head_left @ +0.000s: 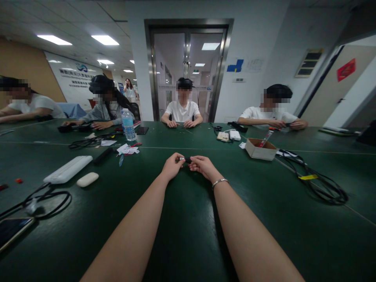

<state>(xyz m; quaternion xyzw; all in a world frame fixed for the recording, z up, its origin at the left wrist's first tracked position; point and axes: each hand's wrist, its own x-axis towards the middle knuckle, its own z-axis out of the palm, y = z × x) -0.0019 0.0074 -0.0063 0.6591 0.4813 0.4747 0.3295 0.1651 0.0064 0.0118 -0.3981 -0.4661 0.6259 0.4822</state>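
In the middle of the green table [188,219], my two hands meet over a small black-and-silver object [188,159], too small for me to tell its kind. The fingers of my left hand [172,166] pinch its silver end. On the other side, my right hand [205,166] grips the black end between thumb and fingers. A silver bracelet [220,182] circles my right wrist. Both forearms reach forward over the tabletop.
Left of me are a white power strip [69,169], a white oval case [87,179], a phone [14,231] and a water bottle [128,125]. To the right stand an open cardboard box [261,150] and coiled black cable [323,188]. Several people sit around the table.
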